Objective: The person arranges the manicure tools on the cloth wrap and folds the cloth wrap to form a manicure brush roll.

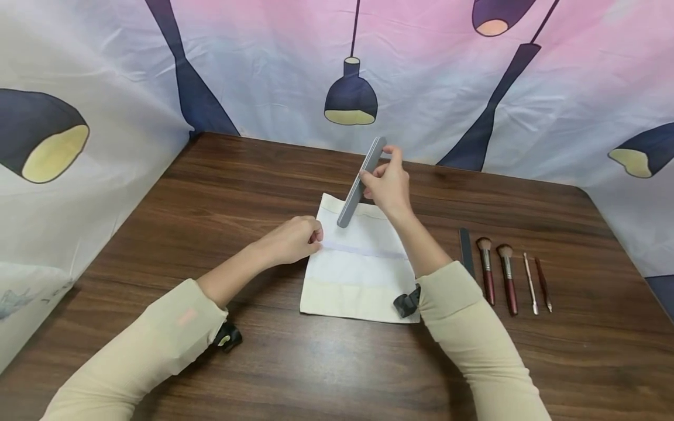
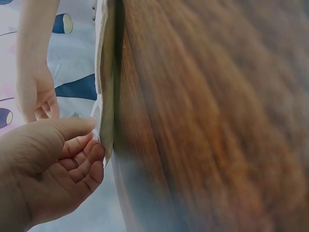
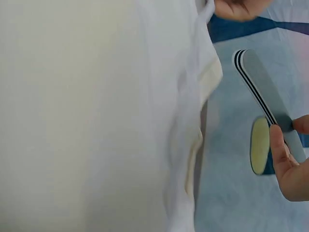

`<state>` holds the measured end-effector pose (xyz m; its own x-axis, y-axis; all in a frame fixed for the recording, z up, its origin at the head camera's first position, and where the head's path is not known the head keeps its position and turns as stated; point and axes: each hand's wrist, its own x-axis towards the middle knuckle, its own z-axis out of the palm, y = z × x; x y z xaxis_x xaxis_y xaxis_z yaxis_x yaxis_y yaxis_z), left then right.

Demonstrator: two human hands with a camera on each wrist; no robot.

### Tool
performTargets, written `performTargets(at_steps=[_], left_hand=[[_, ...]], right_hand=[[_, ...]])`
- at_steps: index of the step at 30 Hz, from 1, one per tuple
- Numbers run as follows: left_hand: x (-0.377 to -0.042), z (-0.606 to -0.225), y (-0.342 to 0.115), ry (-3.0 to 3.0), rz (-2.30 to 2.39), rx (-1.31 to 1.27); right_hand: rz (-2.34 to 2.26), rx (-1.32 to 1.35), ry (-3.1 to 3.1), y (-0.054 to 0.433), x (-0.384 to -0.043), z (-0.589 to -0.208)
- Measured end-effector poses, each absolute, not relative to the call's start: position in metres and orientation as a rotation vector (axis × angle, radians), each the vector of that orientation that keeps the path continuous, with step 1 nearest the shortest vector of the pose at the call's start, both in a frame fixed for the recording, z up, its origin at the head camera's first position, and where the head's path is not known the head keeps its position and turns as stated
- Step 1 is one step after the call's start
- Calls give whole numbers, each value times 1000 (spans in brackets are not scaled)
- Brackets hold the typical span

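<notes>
The cloth lies on the wooden table, white across its middle with a pale yellow near band and a faint lilac line running across it. The left hand is at the cloth's left edge, its thumb and curled fingers pinching that edge. The right hand is above the far right part of the cloth, its thumb and fingers clamped on the grey file. The file is tilted over the far part of the cloth, its lower end toward the cloth's middle and its upper end beyond the far edge; black and white stripes run along its side. Whether it is one piece or a stack cannot be told.

To the right of the cloth, in a row leading away from it, lie a dark file, two red-handled brushes, a pale rod and a thin red tool. A black wrist device appears over the cloth's near right corner. Beyond the cloth hangs a backdrop printed with lamps.
</notes>
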<state>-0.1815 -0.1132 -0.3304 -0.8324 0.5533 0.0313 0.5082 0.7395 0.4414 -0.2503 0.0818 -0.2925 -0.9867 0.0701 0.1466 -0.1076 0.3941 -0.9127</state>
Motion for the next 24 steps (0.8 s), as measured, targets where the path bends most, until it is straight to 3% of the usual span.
performTargets(at_steps=[24], left_hand=[[-181, -328, -112, 2818, 679, 854]], right_hand=[[1594, -50, -2869, 55, -257, -318]])
